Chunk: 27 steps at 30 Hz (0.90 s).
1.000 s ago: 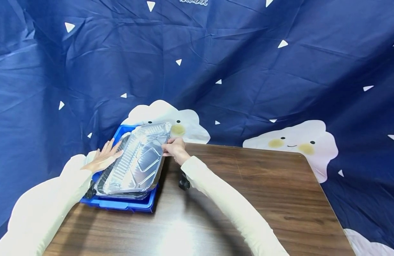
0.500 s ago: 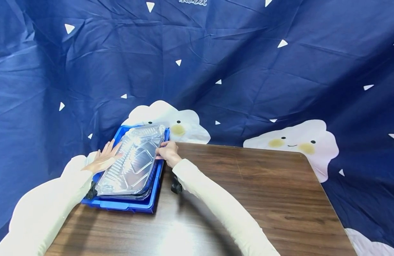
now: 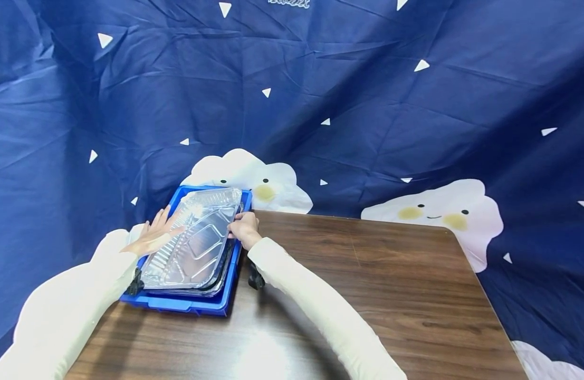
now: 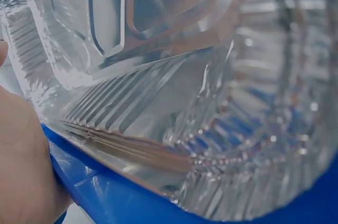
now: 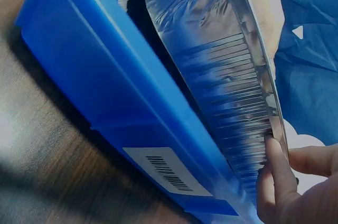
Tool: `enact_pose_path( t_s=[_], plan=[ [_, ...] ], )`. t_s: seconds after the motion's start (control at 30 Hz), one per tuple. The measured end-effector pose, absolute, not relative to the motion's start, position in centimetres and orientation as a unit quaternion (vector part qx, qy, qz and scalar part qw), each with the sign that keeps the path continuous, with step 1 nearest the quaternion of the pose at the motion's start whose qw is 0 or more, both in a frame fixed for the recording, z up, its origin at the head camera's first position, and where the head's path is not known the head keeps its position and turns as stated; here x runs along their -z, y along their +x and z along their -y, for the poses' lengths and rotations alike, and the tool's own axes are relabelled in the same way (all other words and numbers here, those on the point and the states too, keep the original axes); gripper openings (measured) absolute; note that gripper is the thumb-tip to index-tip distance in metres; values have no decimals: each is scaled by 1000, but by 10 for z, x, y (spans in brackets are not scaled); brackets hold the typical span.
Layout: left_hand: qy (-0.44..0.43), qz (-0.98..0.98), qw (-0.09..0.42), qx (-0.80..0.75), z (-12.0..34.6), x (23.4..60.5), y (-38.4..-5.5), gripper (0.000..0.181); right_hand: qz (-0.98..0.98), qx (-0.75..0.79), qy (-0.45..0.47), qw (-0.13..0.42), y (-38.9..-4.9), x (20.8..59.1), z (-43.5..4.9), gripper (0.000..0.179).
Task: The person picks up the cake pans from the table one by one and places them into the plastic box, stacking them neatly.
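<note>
A shiny foil tray (image 3: 203, 248) lies tilted over the blue bin (image 3: 187, 303), its right side raised. My right hand (image 3: 244, 229) pinches that side's rim between thumb and fingers, as the right wrist view shows with the ribbed foil wall (image 5: 222, 71) beside the bin's wall (image 5: 100, 71). At the tray's left side, my left hand (image 3: 154, 235) has its fingers straight and spread. The left wrist view shows part of that hand (image 4: 21, 155) beside the tray's ribbed corner (image 4: 132, 102). Beneath the raised tray, other foil edges (image 3: 211, 291) show inside the bin, mostly hidden.
The bin stands at the left part of the brown wooden table (image 3: 367, 274). Behind hangs a dark blue curtain (image 3: 348, 95) with white clouds. A barcode label (image 5: 168, 171) is on the bin's outer wall.
My right hand has moved left and slightly down with the foil tray, bringing it further over the bin. More of the bin's right rim shows. My left hand has stayed put.
</note>
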<state>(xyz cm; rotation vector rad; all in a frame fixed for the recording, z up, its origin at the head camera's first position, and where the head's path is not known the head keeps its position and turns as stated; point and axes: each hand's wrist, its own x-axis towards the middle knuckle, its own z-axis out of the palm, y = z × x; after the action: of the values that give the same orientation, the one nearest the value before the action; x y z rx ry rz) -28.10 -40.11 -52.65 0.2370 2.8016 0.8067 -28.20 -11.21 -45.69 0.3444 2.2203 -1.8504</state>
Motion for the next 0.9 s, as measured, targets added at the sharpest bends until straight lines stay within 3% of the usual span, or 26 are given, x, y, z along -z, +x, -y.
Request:
enact_pose_path(
  t_s=[0.27,0.43,0.63,0.73,0.8,0.9],
  plan=[
    [82,-953,101,-272,403,526,-282,95,-819,567,61,60,-283,466,118,26],
    [86,-953,106,-271,402,526,-282,91,-892,450,-6,44,-293,480,113,3],
    [85,-952,108,-273,401,524,-282,93,-924,376,-64,-7,-336,547,117,17],
    [82,-952,114,-272,401,525,-281,92,-921,387,-51,7,-314,518,111,6],
    [82,-952,117,-271,402,526,-282,92,-916,400,-38,11,-325,537,111,28],
    [81,-953,117,-268,401,526,-283,94,-905,422,-45,35,-316,522,100,51]
  ],
)
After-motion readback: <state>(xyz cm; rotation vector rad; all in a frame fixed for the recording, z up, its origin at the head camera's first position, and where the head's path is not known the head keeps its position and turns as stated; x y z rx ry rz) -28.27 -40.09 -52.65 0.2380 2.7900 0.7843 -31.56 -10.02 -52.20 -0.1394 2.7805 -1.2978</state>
